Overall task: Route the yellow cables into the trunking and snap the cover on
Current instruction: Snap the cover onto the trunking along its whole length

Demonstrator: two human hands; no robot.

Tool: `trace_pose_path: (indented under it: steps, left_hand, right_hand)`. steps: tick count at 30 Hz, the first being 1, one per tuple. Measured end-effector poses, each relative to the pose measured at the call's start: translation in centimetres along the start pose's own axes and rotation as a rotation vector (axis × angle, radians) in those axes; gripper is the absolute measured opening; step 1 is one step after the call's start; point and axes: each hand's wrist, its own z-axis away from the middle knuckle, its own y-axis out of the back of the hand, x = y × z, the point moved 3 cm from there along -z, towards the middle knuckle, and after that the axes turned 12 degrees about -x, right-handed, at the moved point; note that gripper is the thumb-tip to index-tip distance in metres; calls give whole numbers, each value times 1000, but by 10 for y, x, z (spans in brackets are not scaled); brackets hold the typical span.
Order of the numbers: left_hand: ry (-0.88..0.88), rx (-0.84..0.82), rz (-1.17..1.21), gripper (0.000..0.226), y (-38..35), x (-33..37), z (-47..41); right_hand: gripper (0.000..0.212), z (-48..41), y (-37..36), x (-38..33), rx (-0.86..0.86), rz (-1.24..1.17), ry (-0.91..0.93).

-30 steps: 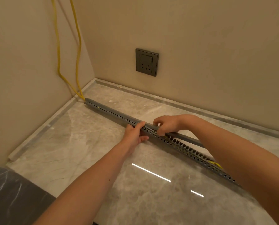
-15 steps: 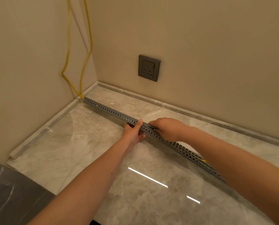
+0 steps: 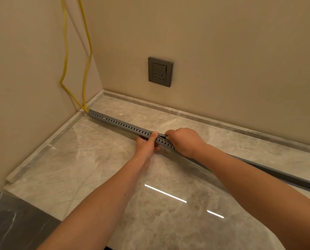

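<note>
On the marble floor (image 3: 96, 177), yellow cables (image 3: 85, 69) are lying inside slotted trunking (image 3: 118, 123) — left hand (image 3: 147, 147) and right hand (image 3: 184, 141) are gripping, pressing the cover (image 3: 276, 173); its right stretch is standing proud — unsnapped.

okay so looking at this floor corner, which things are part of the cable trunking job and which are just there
Part of the job:
yellow cables
slotted trunking
trunking cover
left hand, right hand, both pressing at the trunking

Just there:
wall socket
skirting
dark slab

Bare glossy marble floor (image 3: 89, 170) fills the lower frame; the slotted grey plastic trunking (image 3: 118, 124) (both hands on it) bars the middle, beige walls (image 3: 231, 51) close behind.
</note>
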Motion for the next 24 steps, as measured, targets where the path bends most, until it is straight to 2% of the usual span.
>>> trace_pose_path:
  steps: [5, 9, 17, 21, 24]
  left_hand:
    - [-39, 16, -123, 31, -2, 1, -1]
    - [-50, 49, -164, 40, -2, 0, 0]
    - [-61, 96, -98, 35, -5, -1, 6]
    - [-40, 20, 18, 35, -6, 3, 3]
    - [-26, -45, 11, 40, -8, 0, 3]
  right_hand:
    - [36, -4, -5, 5, 2, -122, -67]
    - [39, -7, -7, 7, -17, -201, -137]
    - [38, -10, -9, 7, -47, -308, -179]
    - [38, -7, 2, 5, 29, -151, -121]
    - [37, -2, 2, 3, 72, -83, -93]
